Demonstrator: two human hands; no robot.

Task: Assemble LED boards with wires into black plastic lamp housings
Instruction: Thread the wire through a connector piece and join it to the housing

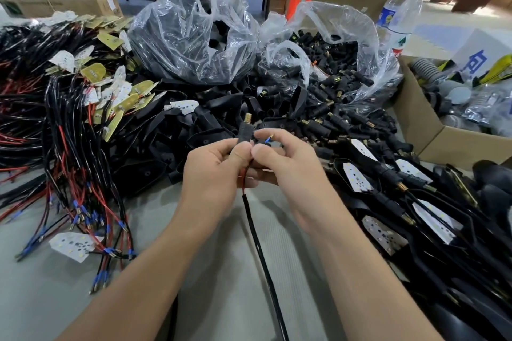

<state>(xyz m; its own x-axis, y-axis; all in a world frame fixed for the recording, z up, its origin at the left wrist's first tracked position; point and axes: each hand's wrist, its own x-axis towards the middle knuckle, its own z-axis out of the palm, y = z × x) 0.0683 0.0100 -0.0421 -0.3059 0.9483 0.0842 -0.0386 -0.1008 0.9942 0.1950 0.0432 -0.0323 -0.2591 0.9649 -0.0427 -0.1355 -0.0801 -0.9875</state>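
My left hand (213,171) grips a small black plastic stem (244,132) with a brass threaded tip pointing up. My right hand (288,163) pinches the wire end with a blue sleeve and metal tip (268,140) right beside that stem. A black sheathed cable (260,252) with a red core hangs from between the hands down to the table. Loose black lamp housings (194,135) are heaped just behind the hands. LED boards with red and black wires (83,124) lie piled at the left.
Two clear plastic bags of black parts (194,44) (332,63) stand at the back. Assembled housings with white LED boards (388,196) lie at the right. A cardboard box (421,130) and two water bottles (399,19) are at the far right.
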